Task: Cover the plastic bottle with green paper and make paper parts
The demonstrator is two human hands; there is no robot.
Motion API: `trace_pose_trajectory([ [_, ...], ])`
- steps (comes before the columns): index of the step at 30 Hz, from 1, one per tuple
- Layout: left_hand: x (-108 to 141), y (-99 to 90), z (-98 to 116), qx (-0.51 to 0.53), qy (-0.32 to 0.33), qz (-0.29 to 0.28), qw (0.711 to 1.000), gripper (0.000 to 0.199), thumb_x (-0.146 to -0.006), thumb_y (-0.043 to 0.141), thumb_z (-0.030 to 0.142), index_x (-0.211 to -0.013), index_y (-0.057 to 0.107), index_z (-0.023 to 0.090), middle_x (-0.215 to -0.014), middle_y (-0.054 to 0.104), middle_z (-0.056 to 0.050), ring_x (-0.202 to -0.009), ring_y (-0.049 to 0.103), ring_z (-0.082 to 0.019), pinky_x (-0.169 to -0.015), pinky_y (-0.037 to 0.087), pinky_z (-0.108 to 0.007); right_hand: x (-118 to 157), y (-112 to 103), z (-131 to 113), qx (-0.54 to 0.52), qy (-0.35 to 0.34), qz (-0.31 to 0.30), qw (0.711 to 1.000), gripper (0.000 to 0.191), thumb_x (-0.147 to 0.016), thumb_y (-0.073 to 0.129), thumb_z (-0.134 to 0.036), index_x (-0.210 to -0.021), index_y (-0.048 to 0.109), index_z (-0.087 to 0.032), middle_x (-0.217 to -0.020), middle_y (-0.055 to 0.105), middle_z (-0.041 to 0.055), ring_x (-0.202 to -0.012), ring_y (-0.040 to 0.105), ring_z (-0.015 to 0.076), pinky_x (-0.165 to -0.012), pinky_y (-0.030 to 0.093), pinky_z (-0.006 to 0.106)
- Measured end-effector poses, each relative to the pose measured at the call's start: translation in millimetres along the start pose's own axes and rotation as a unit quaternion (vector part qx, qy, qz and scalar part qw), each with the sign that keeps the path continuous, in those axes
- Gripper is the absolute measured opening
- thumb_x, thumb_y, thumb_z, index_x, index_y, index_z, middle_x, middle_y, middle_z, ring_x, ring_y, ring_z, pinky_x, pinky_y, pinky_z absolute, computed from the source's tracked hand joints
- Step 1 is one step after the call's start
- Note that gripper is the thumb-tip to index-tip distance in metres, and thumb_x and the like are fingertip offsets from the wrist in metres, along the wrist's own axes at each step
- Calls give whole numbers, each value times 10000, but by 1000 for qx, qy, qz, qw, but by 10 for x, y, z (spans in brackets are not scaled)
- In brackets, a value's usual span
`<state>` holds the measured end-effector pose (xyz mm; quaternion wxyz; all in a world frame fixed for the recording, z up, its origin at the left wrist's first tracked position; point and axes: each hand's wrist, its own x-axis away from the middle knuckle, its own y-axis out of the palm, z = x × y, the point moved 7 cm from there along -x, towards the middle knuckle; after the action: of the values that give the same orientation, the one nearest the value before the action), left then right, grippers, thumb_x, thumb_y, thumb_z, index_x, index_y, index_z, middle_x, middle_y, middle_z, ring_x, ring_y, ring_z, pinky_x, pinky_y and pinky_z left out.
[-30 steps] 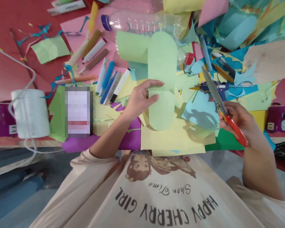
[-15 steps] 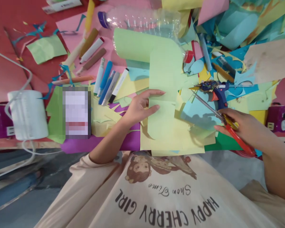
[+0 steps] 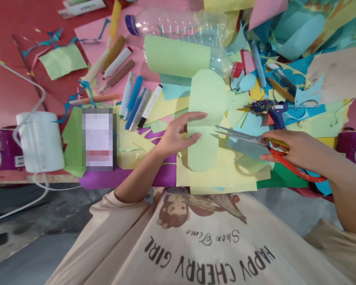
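A light green paper strip [image 3: 207, 93] with rounded ends and a crease across its middle is in my left hand [image 3: 178, 136]. Thumb and forefinger lie apart on its face, either side of the crease; my other fingers are partly hidden at its left edge. My right hand [image 3: 287, 148] grips scissors [image 3: 246, 136] with red and yellow handles. Their blades are slightly apart, pointing left, with the tips at the strip's right edge near the crease. Beyond the strip lies a clear plastic bottle [image 3: 222, 63] wrapped in green paper [image 3: 176, 55].
A blue glue gun [image 3: 274, 113] lies just beyond my right hand. Several markers [image 3: 136, 103] are at the left, near a blurred-out rectangular item [image 3: 99, 138]. Another clear bottle [image 3: 178, 23] lies farther back. Coloured paper scraps [image 3: 299, 35] crowd the right. A white cylinder [image 3: 41, 142] stands far left.
The scissors have swung left and levelled, bringing their tips to the paper's right edge. The strip's far end has come nearer, uncovering more of the wrapped bottle.
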<state>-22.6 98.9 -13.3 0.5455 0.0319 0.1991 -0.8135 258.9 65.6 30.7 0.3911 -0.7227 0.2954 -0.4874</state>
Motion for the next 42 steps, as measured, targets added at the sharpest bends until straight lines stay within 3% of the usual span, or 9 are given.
trace_pose_trajectory([
  [8,-7,-31,-51,7,-6,23,1000,454,-834,625,430,-1245,542,257,-1224,634,-58,-1103,657,-206,-740,602,-257,38,-39,106,-14,7,11,1000,567,-748,610,-658,-1179,620,-289,-1042,724,41,-812,702,252,-657,529,318],
  [15,36,60,-44,29,-35,-10,999,450,-830,625,300,-1269,528,283,-1280,609,-52,-1190,600,-207,-682,555,-212,39,5,-14,4,13,-29,999,571,-774,560,-681,-1171,617,-274,-1090,721,82,-859,707,300,-623,525,340],
  [20,55,106,-75,35,-69,-21,997,465,-817,625,338,-1267,538,259,-1295,595,-72,-1134,619,-209,-668,548,-233,-29,-40,-130,-2,1,-19,1000,534,-765,612,-617,-1166,622,-264,-1097,721,80,-888,702,305,-652,527,343],
  [32,46,109,28,45,-39,-23,998,470,-813,635,263,-1270,524,269,-1294,593,-59,-1243,567,-213,-760,564,-236,-105,-80,-200,0,-11,-27,1000,504,-782,587,-627,-1129,621,-265,-1104,720,77,-847,700,283,-618,511,329],
  [42,68,144,-14,42,-78,-44,995,473,-813,616,282,-1276,526,251,-1339,567,-74,-1275,541,-239,-799,578,-281,-101,-82,-217,-5,-22,-29,999,492,-787,576,-627,-1114,630,-264,-1098,721,79,-835,700,270,-606,509,326],
])
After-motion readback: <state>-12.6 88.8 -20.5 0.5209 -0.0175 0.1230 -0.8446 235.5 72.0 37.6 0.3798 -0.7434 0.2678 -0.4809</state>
